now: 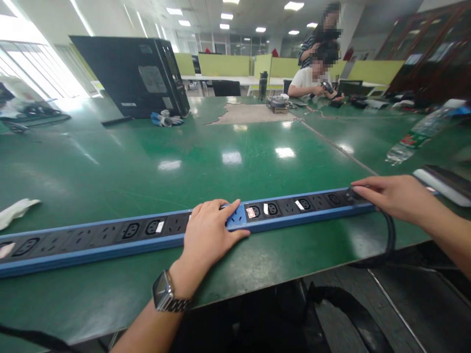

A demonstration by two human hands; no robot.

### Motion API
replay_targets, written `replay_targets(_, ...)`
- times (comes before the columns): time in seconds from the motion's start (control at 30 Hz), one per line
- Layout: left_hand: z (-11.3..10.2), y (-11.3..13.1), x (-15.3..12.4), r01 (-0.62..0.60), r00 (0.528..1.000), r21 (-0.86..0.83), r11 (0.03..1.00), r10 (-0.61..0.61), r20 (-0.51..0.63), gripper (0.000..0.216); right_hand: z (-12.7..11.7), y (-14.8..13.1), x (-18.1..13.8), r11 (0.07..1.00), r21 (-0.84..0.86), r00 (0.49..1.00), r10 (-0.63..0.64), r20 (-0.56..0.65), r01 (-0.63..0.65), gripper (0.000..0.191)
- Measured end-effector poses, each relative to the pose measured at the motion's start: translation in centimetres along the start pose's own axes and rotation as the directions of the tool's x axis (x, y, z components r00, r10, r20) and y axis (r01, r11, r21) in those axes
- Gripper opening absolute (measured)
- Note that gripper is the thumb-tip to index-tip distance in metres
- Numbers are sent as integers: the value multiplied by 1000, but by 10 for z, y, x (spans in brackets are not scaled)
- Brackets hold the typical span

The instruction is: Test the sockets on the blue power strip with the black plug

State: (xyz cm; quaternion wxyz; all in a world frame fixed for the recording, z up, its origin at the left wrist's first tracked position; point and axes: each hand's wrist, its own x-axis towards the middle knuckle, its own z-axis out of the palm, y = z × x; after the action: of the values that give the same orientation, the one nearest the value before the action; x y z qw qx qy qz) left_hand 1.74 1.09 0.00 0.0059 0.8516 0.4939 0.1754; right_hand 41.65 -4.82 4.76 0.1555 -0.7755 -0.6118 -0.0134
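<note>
A long blue power strip [290, 208] with black sockets and small paper labels lies across the green table. Over its middle lies my left hand [209, 230], with a watch [164, 291] on the wrist. The fingers reach over the top and the thumb points along the near side, closed on the strip. Toward the strip's right end, my right hand [393, 196] pinches a black plug [353, 195] at a socket. Fingers partly hide the plug, so how deep it sits I cannot tell. Its black cable [391, 235] loops down past the table's near edge.
A black computer case [147, 78] stands at the back left, with gloves [166, 118] beside it. A plastic bottle [419, 135] lies at the right. A white glove-like item [16, 212] is at the left. Two people [307, 84] are across the table [128, 166].
</note>
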Motion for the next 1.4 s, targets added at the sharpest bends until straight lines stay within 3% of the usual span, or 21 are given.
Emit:
replay_targets(0.1,-1,-1,3,10,1000,-8,1000,-10,9,63,3,-5,9,999,28,997,-48,63,46,27)
replay_targets(0.27,2,-8,2,0,1000,2,1000,0,-6,63,7,-3,7,989,-25,990,-142,10,143,22)
replay_targets(0.3,3,-8,1,-4,1000,5,1000,4,-7,63,3,-8,5,991,-51,992,-125,-22,124,21)
replay_targets(0.37,4,-5,1,-13,1000,0,1000,13,-14,62,-9,-31,-2,998,-51,977,-47,-209,38,21)
replay_targets(0.43,4,6,1,-43,996,-64,997,38,-80,70,-21,-73,-13,998,65,903,22,-429,6,28)
replay_targets(0.47,2,13,1,-85,989,-121,989,69,-134,76,-24,-99,-21,980,179,905,-3,-426,88,29)
replay_targets(0.53,-5,24,1,-228,954,-234,945,169,-249,75,-23,-151,-37,860,432,962,-228,-153,273,28)
replay_targets(0.57,-10,26,0,-295,929,-271,916,209,-305,66,-18,-173,-44,788,549,948,-319,-20,277,27)
replay_targets(0.6,-18,23,-2,-338,905,-284,897,227,-359,54,-11,-189,-49,681,691,931,-363,30,243,31)
replay_targets(0.67,-35,1,-9,-283,863,-274,919,120,-491,38,12,-200,-57,459,875,946,-324,6,152,36)
replay_targets(0.73,-48,-33,-21,-79,789,-247,966,-91,-608,37,39,-188,-61,354,931,984,-178,-24,87,35)
replay_targets(0.77,-52,-51,-29,20,781,-227,974,-157,-605,35,54,-177,-63,377,925,994,-113,-8,50,32)
replay_targets(0.8,-54,-67,-36,82,805,-225,971,-198,-559,34,68,-165,-64,431,902,998,-65,21,9,30)
replay_targets(0.87,-50,-88,-49,118,882,-251,961,-218,-419,36,91,-145,-68,533,844,998,-1,62,-52,29)
replay_targets(0.93,-43,-93,-57,103,929,-260,960,-186,-320,34,106,-135,-72,574,817,999,44,30,-50,29)
replay_targets(1.13,-40,-87,-53,-6,985,-253,968,-37,-168,35,110,-134,-74,603,797,998,69,-3,-40,28)
replay_targets(1.3,-52,-99,-47,48,994,-282,958,-74,-83,43,112,-133,-73,618,785,997,73,-5,-42,30)
replay_targets(1.4,-59,-104,-44,19,1000,-307,952,-19,3,43,113,-134,-73,622,782,997,72,-4,-41,30)
